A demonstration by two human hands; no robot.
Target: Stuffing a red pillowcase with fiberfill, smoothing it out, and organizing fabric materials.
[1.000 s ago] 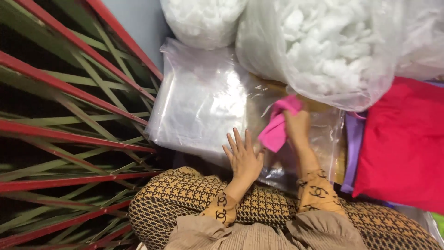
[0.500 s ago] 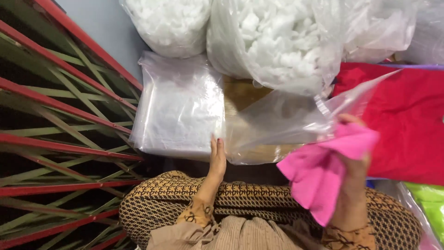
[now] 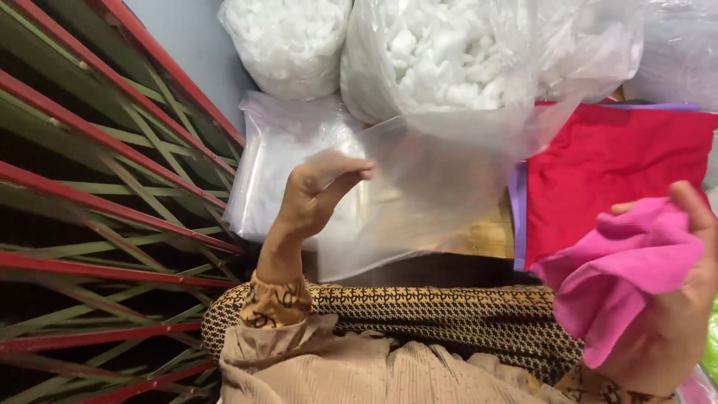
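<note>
My left hand (image 3: 310, 198) pinches the corner of a clear plastic bag (image 3: 441, 179) and holds it up in front of me, the sheet hanging slack toward the right. My right hand (image 3: 673, 314) at the lower right grips a folded pink cloth (image 3: 621, 273), held apart from the bag. A stack of flat clear plastic bags (image 3: 280, 161) lies just behind my left hand. My lap in brown patterned fabric (image 3: 449, 318) is below both hands.
Two big clear sacks of white stuffing (image 3: 441, 52) stand at the back, one more (image 3: 288, 41) to the left. A red cushion (image 3: 613, 168) with a purple edge lies at right. A red and green metal grille (image 3: 97, 187) fills the left side.
My left hand rose from the bag stack and took hold of the clear bag's corner, lifting it. My right hand carried the pink cloth farther right and lower, off the bag.
</note>
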